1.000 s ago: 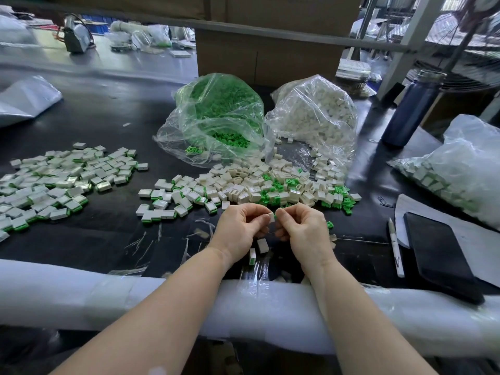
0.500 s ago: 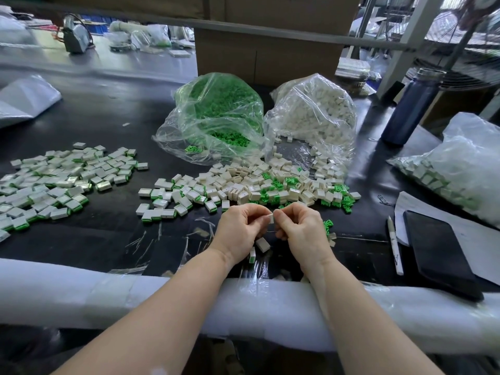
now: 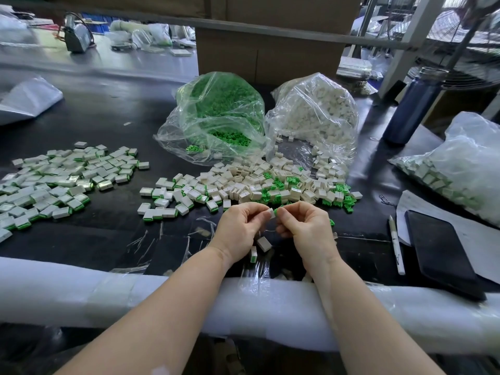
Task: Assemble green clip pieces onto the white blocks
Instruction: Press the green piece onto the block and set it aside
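My left hand (image 3: 239, 226) pinches a small white block (image 3: 271, 213) between thumb and fingers. Against that block's right end, my right hand (image 3: 303, 226) pinches a green clip (image 3: 276, 211). Both hands hover just above the black table. Under them lie a loose white block (image 3: 264, 244) and a block with a green end (image 3: 253, 254). A mixed pile of white blocks and green clips (image 3: 259, 185) spreads just beyond my hands. Behind it stand a clear bag of green clips (image 3: 219, 112) and a clear bag of white blocks (image 3: 313, 112).
A spread of blocks with green clips on them (image 3: 59, 180) covers the table's left. On the right are a bag of such blocks (image 3: 465, 169), a dark phone (image 3: 441, 247), a pen (image 3: 396, 244) and a blue bottle (image 3: 414, 106). White foam padding (image 3: 81, 290) lines the table's near edge.
Both hands stay together over the same spot. The green clip now shows more plainly at the right end of the white block between my fingertips.
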`<state>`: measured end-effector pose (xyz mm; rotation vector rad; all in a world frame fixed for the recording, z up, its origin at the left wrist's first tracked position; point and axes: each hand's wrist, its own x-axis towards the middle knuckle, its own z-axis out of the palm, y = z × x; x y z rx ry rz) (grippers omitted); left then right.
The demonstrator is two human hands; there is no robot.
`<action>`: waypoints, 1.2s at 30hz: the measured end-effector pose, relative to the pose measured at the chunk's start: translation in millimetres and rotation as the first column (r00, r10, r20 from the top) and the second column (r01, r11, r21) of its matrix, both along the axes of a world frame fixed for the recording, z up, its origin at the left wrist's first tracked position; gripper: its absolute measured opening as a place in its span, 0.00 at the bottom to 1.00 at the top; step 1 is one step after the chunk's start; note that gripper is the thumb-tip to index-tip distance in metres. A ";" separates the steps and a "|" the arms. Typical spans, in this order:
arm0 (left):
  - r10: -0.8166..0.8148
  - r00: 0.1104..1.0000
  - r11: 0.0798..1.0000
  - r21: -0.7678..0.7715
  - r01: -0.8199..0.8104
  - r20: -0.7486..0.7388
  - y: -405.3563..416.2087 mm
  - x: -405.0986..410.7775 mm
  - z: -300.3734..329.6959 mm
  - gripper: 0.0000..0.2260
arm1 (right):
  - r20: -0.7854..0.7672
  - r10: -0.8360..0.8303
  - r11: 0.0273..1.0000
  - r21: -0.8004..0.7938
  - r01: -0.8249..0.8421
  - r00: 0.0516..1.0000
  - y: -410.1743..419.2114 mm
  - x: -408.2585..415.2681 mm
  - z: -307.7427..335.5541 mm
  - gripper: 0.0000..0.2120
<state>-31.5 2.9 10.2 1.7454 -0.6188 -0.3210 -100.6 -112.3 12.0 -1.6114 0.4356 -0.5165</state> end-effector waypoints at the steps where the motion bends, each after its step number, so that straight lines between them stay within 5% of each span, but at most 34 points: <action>1: -0.010 1.000 1.000 -0.008 0.010 -0.011 0.6 0.4 0.2 0.05 | -0.008 -0.008 1.000 -0.010 0.008 1.000 0.3 0.2 0.0 0.05; 11: -0.050 0.999 0.997 0.063 0.049 0.015 3.3 -0.4 1.3 0.08 | -0.084 0.040 0.994 -0.098 -0.048 0.996 -0.3 -0.7 1.2 0.08; 18: -0.053 0.986 0.987 0.156 0.028 0.161 3.6 -0.2 -0.9 0.05 | -0.110 0.063 0.991 -0.107 -0.075 0.992 0.3 -0.3 0.9 0.06; 25: -0.015 1.000 0.999 -0.039 0.014 -0.024 0.4 -3.6 4.6 0.04 | 0.016 0.025 1.000 0.015 -0.025 1.000 1.0 0.1 1.0 0.06; 36: 0.002 0.998 1.000 -0.018 -0.003 -0.064 2.4 -2.2 3.6 0.04 | 0.058 0.092 0.995 0.017 -0.093 0.994 1.4 -3.5 3.3 0.06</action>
